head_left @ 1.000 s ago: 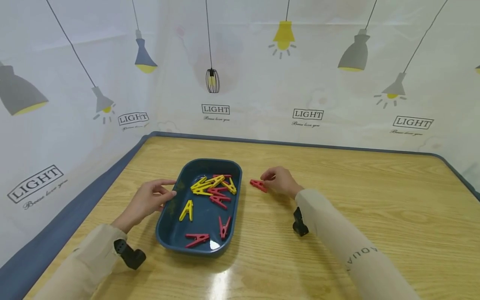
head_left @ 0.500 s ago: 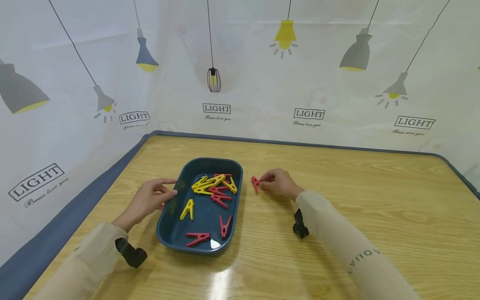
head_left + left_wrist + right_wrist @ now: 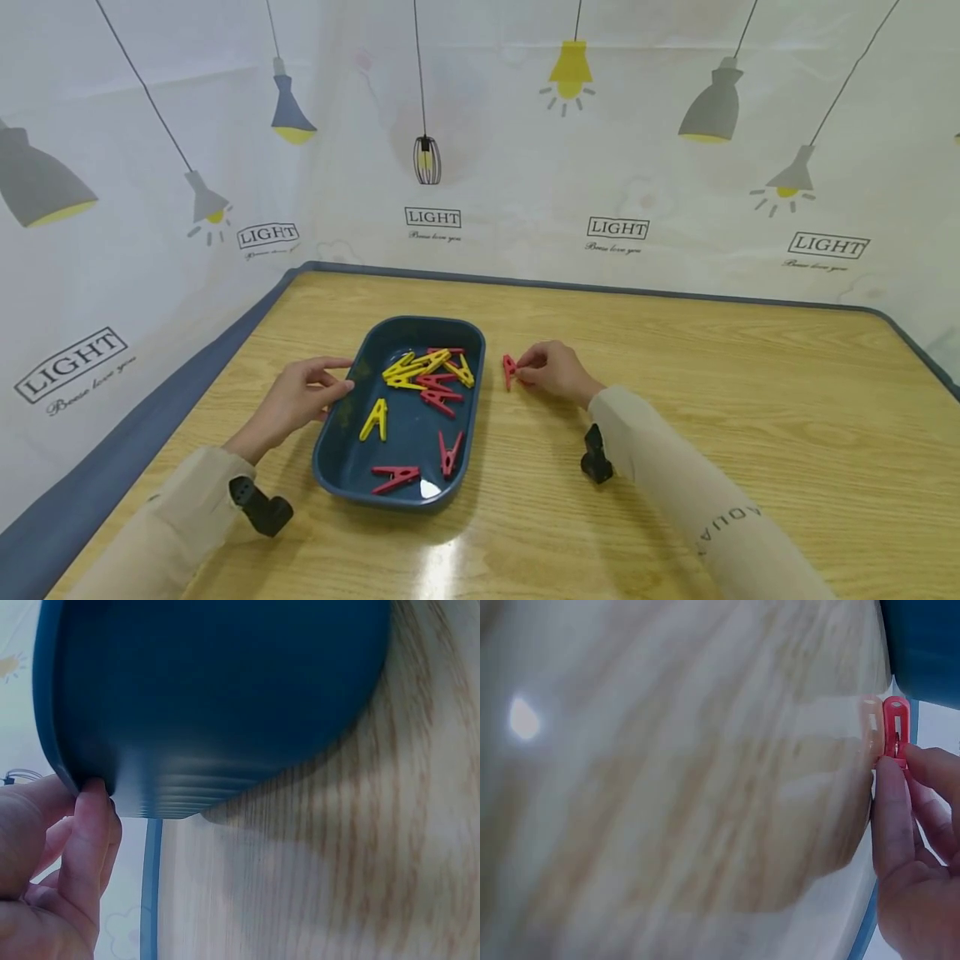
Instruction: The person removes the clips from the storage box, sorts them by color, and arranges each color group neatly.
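On the wooden table stands a dark blue tub (image 3: 412, 446) holding several red and yellow plastic clothespins. My left hand (image 3: 294, 398) pinches the tub's left rim between thumb and fingers; the left wrist view shows the fingers against the outer wall (image 3: 210, 682). Right of the tub, my right hand (image 3: 557, 372) pinches a red clothespin (image 3: 509, 371) just at the table surface. In the right wrist view this clothespin (image 3: 897, 720) points away from the fingertips, beside its reflection. Inside the tub, a yellow clothespin (image 3: 381, 407) lies apart from the tangled group at the far end.
Two red clothespins, one at the near wall (image 3: 397, 477) and one at the right (image 3: 449, 463), lie in the tub. Wooden tabletop (image 3: 712, 375) extends to the right. A white curtain (image 3: 510, 167) printed with lamps hangs behind the table's blue edge.
My right hand has turned the red clothespin from lying slantwise to pointing toward and away from me, and shifted slightly nearer. The left hand and the tub stay put.
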The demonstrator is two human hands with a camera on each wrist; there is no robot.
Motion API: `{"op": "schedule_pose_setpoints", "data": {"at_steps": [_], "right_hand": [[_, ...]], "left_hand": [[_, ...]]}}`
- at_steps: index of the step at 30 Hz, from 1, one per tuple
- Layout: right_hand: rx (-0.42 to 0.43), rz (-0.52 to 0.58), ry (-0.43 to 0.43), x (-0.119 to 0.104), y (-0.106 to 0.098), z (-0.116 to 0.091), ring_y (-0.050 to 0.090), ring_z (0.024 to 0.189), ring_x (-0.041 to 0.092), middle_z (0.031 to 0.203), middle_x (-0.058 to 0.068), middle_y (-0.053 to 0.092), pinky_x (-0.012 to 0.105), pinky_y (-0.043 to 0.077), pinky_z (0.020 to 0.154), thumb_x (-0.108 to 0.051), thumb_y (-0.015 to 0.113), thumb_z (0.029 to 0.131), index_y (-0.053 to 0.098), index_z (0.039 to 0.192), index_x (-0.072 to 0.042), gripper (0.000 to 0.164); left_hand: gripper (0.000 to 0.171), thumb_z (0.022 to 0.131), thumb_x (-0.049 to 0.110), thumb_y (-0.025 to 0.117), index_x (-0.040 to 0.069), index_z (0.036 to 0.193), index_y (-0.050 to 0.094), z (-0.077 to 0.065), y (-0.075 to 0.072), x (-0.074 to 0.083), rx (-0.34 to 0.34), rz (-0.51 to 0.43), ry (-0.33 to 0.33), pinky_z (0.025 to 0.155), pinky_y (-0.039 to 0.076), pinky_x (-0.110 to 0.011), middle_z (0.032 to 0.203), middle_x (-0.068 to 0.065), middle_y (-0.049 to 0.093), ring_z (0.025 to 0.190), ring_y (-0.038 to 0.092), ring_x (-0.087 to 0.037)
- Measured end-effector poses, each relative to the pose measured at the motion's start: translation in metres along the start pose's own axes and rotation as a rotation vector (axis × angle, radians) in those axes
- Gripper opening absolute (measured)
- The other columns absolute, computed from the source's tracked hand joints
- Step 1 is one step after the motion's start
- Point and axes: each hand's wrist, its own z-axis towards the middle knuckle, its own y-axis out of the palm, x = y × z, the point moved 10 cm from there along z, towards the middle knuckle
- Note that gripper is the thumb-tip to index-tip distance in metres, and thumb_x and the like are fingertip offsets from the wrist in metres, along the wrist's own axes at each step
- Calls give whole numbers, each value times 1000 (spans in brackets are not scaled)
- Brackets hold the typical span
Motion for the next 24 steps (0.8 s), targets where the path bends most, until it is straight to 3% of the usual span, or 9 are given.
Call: {"op": "schedule_pose_setpoints", "data": {"at_steps": [7, 24], "right_hand": [[-13, 87, 33, 0, 7, -3, 60, 63, 13, 77, 10, 63, 27, 51, 58, -4, 63, 81, 63, 86, 4, 9], [-18, 115, 73, -2, 6, -7, 60, 62, 14, 76, 11, 63, 27, 51, 58, -7, 61, 83, 60, 87, 4, 11]], "left_hand": [[44, 87, 17, 58, 2, 126, 47, 0, 1, -2, 2, 10, -9, 57, 51, -32, 91, -20, 58, 71, 57, -23], [45, 87, 21, 58, 2, 127, 47, -1, 0, 0, 2, 28, -21, 58, 51, -31, 93, -18, 59, 72, 57, -23]]}}
